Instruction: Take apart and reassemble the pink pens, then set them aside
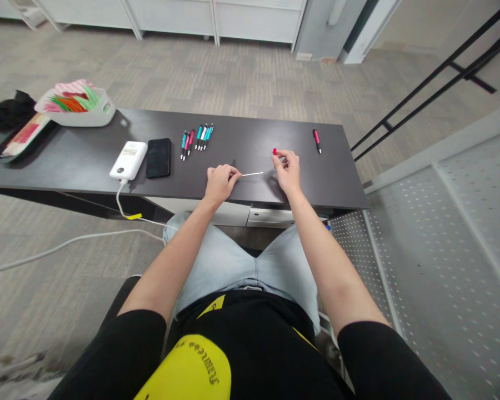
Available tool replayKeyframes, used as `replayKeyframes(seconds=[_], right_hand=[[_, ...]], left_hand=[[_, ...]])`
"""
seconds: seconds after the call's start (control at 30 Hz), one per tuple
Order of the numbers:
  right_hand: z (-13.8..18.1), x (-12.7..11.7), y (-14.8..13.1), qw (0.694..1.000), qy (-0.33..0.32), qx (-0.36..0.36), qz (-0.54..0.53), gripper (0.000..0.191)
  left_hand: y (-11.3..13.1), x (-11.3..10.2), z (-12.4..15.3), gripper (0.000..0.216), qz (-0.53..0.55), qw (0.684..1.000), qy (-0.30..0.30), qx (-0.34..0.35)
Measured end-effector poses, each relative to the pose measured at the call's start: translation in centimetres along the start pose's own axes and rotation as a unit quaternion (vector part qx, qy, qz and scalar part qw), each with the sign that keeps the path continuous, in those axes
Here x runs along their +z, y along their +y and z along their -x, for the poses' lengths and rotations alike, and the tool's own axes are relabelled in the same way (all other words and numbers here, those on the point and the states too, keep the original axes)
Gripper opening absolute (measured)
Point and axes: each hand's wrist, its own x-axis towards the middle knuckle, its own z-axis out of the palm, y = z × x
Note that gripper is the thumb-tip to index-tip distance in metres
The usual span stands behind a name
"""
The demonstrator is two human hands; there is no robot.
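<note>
My left hand (221, 182) is closed in a pinch over the dark desktop, and a thin white pen refill (253, 174) sticks out from its fingertips to the right. A small black piece (233, 163) shows just beyond those fingers; whether it joins the refill is hidden. To the right, my right hand (289, 171) pinches a red pen part (274, 151), mostly covered by the fingers. The refill's free end is apart from the right hand. Farther right lies a whole red pen (316, 140) with a black grip.
Several teal, red and white pens (203, 136) lie in two groups left of my hands. Beside them are a black phone (159, 158) and a white power bank (128, 160) with a cable (119, 197). A white basket (104, 114) stands at the desk's (250, 130) far left.
</note>
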Motion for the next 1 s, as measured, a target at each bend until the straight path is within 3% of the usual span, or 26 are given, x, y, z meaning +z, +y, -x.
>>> replayKeyframes(seconds=[0.13,0.23,0.37,0.5,0.63,0.8,1.0], right_hand=[[0.0,-0.1,-0.3,1.000,-0.011,0.006,-0.008,0.032],[0.1,-0.2,-0.7,1.000,-0.016,-0.001,-0.008,0.030],[0.3,-0.2,-0.9,0.998,-0.048,-0.037,0.004,0.032],[0.3,-0.1,-1.1,0.991,-0.099,-0.086,0.036,0.027],[0.2,-0.1,-1.4,0.985,-0.124,-0.104,0.055,0.023],[0.2,-0.1,-1.3,0.984,-0.131,-0.110,0.058,0.016],[0.2,-0.1,-1.5,0.982,-0.143,-0.107,0.056,0.015]], left_hand=[[-0.1,0.3,0.0,0.023,-0.002,1.000,-0.011,0.012],[-0.2,-0.2,-0.1,0.021,0.067,0.998,-0.006,0.000],[0.5,-2.1,-0.6,0.020,0.140,0.988,0.057,-0.033],[2.3,-4.6,-1.9,0.012,0.108,0.991,0.073,0.013],[3.7,-6.5,-3.3,0.009,0.045,0.996,0.034,0.068],[3.8,-7.1,-3.9,0.012,-0.016,0.994,-0.007,0.112],[4.0,-7.4,-3.9,0.013,-0.031,0.992,-0.008,0.122]])
